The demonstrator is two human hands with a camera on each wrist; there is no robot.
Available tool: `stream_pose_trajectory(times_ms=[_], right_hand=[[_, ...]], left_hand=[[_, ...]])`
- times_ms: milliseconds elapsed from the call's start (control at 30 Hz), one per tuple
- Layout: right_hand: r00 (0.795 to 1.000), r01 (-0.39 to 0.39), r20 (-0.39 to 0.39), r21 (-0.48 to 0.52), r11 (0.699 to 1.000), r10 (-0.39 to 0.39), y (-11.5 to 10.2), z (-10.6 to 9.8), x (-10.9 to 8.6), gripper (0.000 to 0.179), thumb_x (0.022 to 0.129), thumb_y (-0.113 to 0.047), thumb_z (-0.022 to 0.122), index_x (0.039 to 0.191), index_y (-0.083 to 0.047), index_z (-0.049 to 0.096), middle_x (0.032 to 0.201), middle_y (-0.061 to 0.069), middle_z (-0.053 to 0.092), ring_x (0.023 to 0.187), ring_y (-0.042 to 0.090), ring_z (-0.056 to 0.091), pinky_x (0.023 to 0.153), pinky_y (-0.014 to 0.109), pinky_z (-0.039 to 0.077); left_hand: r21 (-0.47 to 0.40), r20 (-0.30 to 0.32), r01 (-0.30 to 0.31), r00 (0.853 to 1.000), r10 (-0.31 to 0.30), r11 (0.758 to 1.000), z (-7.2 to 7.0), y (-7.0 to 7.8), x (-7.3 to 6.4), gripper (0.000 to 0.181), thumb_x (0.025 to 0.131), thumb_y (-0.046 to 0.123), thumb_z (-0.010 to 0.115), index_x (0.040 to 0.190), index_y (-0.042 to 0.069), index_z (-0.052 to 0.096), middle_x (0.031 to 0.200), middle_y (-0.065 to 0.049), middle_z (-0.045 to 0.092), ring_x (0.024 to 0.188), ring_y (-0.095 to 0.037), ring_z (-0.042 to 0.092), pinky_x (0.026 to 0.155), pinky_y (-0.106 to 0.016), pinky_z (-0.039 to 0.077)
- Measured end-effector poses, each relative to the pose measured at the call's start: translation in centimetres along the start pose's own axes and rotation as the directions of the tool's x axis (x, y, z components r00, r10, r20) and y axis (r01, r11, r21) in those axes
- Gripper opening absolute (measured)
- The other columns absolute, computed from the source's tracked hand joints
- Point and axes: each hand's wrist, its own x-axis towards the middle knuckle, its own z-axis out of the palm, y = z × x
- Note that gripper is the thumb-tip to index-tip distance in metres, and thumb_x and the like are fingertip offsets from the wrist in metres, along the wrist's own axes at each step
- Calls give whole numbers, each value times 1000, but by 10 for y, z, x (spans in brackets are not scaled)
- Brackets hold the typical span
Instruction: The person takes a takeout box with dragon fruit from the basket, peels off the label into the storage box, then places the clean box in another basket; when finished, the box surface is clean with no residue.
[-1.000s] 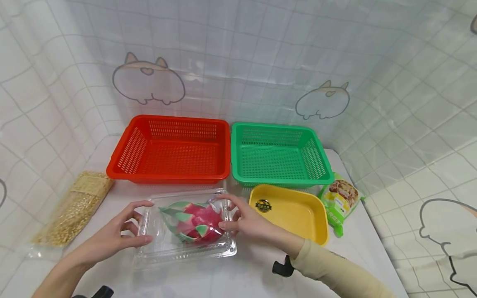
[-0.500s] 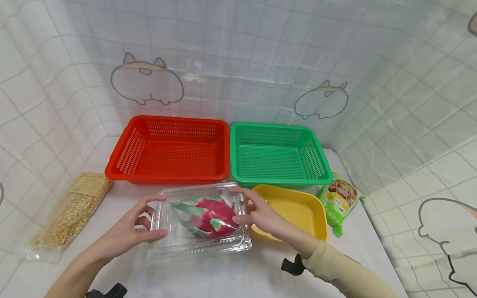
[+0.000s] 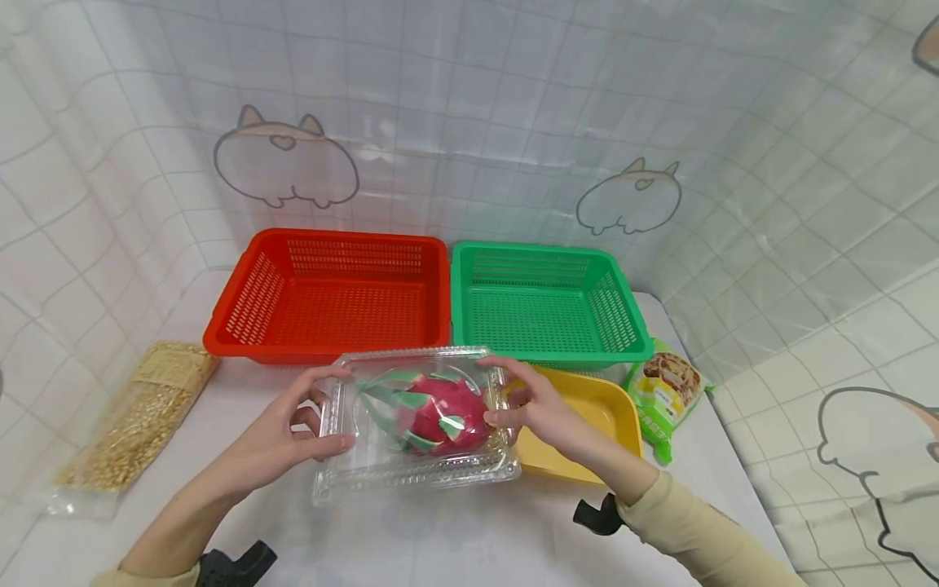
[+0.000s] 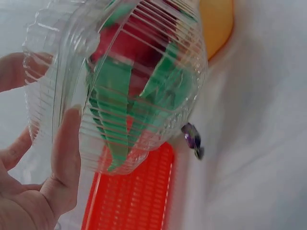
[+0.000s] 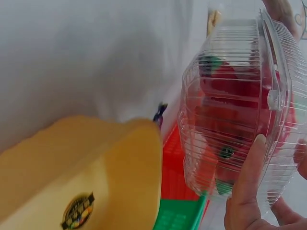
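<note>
A clear plastic clamshell box (image 3: 418,474) is held off the table between both hands, its lid closed. Inside lies a pink dragon fruit (image 3: 447,414) with green leafy scales. My left hand (image 3: 282,432) grips the box's left end, thumb on the near side and fingers along the far side. At the right end my right hand (image 3: 546,412) grips it the same way. The left wrist view shows the thumb pressed on the ribbed wall (image 4: 139,96) of the box. On the table below, a small purple wrapped piece (image 4: 192,139) shows in both wrist views.
At the back stand a red basket (image 3: 352,356) and a green basket (image 3: 557,355). A yellow tray (image 3: 579,469) lies partly behind my right hand. On the far right is a green food packet (image 3: 663,395), on the left a clear bag of pale grains (image 3: 143,416).
Both hands have carried the box with the dragon fruit to the right and farther from me, toward the baskets. It now overlaps the red basket's front edge in the head view.
</note>
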Motion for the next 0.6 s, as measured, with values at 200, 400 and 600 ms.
stream_pose_trajectory(times_ms=[200, 400, 600], right_hand=[[999, -15, -33, -61, 998, 13, -5, -15, -3, 66, 84, -15, 76, 143, -28, 50, 129, 16, 43, 99, 28, 57, 72, 41, 57], [1000, -5, 2, -63, 998, 5, -14, -35, -5, 66, 87, -15, 74, 145, -28, 45, 127, 16, 40, 87, 27, 60, 66, 40, 58], [1000, 5, 8, -68, 998, -5, -21, -57, -2, 66, 88, -12, 70, 147, -20, 42, 118, 19, 43, 83, 26, 60, 65, 39, 58]], left_hand=[[-18, 13, -31, 999, 31, 999, 5, 9, 14, 74, 82, 23, 81, 145, 25, 41, 118, -13, 44, 81, -22, 53, 59, -31, 52], [-38, 24, -46, 999, 47, 998, 11, 23, 35, 70, 82, 19, 81, 141, 22, 44, 121, -14, 44, 78, -25, 53, 59, -34, 54], [-52, 4, -49, 999, 49, 997, 18, 40, 55, 69, 82, 14, 77, 141, 18, 43, 102, -16, 45, 77, -26, 47, 57, -32, 52]])
